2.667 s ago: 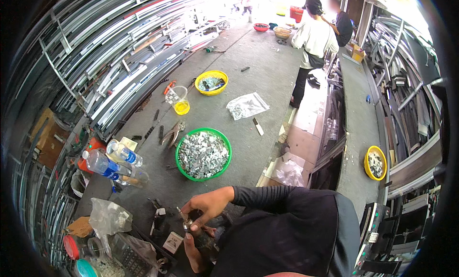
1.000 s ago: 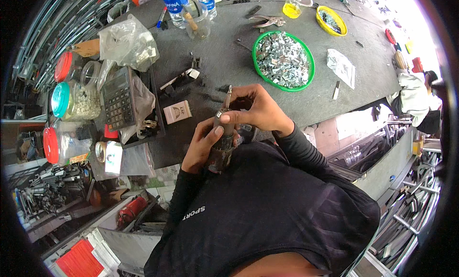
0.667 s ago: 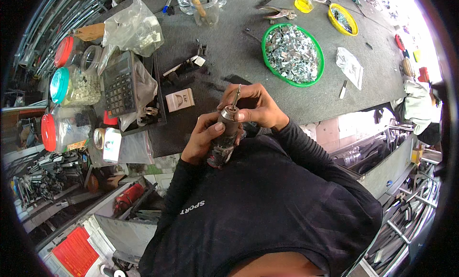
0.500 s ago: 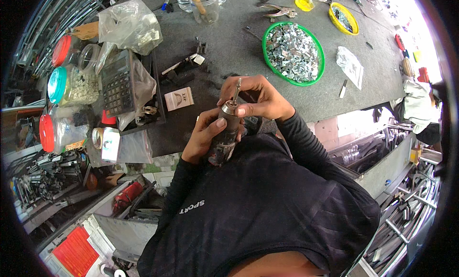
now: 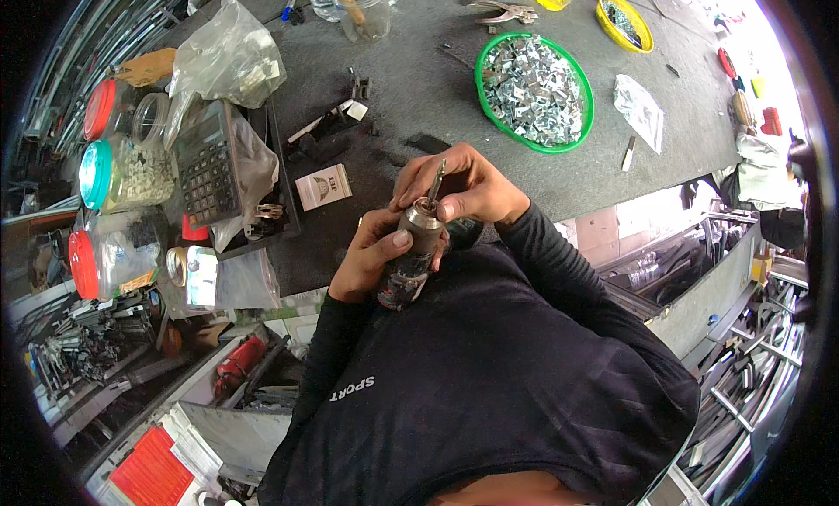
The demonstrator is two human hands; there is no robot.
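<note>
My left hand wraps around the dark, worn body of a power screwdriver, held upright close to my chest. A slim metal bit sticks up from its silver nose. Curled about that nose is my right hand, its thumb pressed at the base of the bit and its fingers on the far side. The rest of the tool, including its lower part, is hidden by my hands and shirt. A small white box lies on the dark worktable, left of my hands.
A green-rimmed basket of small metal pieces stands beyond my right hand. Farther off are a yellow basket, locking pliers and a plastic bag. To the left are a calculator and several lidded jars.
The view has shifted slightly. The power screwdriver stays in my left hand, and my right hand remains at its nose, with its fingers and the bit tilted a little differently.
</note>
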